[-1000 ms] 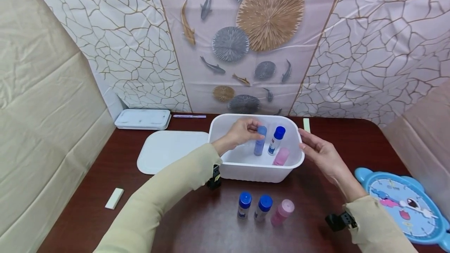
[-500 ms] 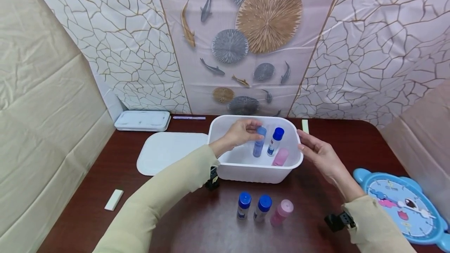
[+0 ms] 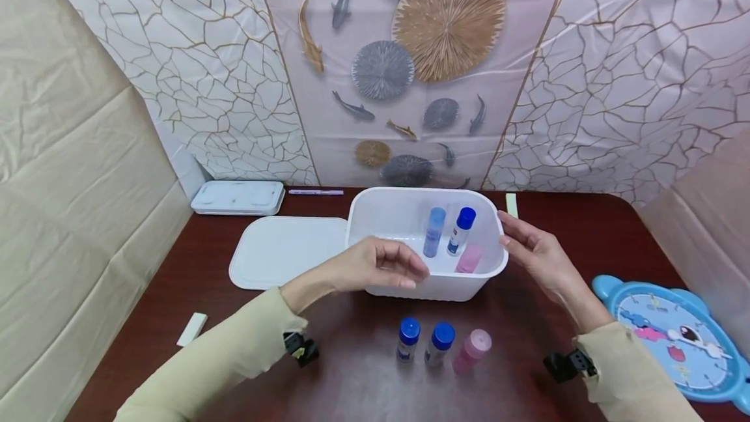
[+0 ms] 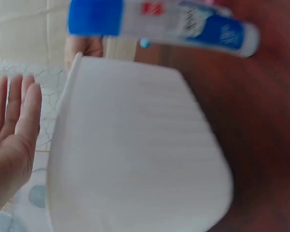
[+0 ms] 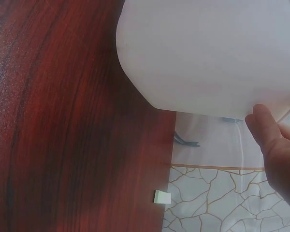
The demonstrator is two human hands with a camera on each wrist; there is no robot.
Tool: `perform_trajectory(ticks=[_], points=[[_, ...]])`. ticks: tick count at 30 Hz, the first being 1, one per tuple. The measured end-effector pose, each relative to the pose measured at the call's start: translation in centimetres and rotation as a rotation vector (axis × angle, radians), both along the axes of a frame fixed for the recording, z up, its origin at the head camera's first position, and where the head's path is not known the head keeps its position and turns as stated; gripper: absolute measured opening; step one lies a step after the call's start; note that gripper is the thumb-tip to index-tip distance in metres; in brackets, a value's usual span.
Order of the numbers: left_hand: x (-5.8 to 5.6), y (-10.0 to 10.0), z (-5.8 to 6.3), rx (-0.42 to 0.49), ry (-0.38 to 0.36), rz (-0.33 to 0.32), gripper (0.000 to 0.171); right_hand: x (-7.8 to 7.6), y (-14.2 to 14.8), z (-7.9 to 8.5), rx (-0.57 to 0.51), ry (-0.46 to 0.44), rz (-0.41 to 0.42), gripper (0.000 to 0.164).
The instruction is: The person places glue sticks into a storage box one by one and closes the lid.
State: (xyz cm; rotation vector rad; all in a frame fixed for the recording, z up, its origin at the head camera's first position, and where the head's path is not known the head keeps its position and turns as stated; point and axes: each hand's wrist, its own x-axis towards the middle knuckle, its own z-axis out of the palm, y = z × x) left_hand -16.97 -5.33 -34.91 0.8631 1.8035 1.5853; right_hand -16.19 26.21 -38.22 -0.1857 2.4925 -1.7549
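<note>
My left hand point(image 3: 377, 264), fingers loosely bent and holding nothing, hovers before the front rim of the white plastic bin point(image 3: 422, 286). Inside the bin stand a translucent light-blue glue stick point(image 3: 434, 233) and a white glue stick with a dark-blue cap point(image 3: 461, 232). A pink glue stick point(image 3: 469, 258) is beside them, its lower part hidden by the front wall. My right hand point(image 3: 539, 262) holds the bin's right rim, fingertips point(image 5: 261, 116) against the outer wall. In front of the bin stand two blue-capped glue sticks point(image 3: 407, 339) point(image 3: 439, 344) and another pink one point(image 3: 471, 350).
A white lid point(image 3: 287, 253) lies left of the bin. Behind it are a pale case point(image 3: 238, 197) and a purple pen point(image 3: 316, 192). Pale blocks point(image 3: 192, 329) point(image 3: 512, 204) lie left and back right. A blue toy clock point(image 3: 674, 337) sits at the right.
My left hand has let go of the light-blue glue stick and moved out of the bin, toward me and to the left. The glue stick stays standing inside. My right hand stays at the rim.
</note>
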Motion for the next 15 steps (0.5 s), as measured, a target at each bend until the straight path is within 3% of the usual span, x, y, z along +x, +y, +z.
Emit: perform_trajectory(ticks=[6, 11, 15], points=[[1.5, -0.9, -1.7, -0.003, -0.087, -0.162, 0.033, 0.0, -0.1, 0.0, -0.028, 0.001, 0.005, 0.061], [2.1, -1.0, -3.0, -0.002, -0.16, -0.218, 0.036, 0.0, -0.2, -0.1, -0.048, 0.017, 0.01, 0.06], [2.4, -0.8, -3.7, -0.003, -0.177, -0.233, 0.037, 0.1, -0.2, 0.0, -0.05, 0.021, 0.007, 0.06]])
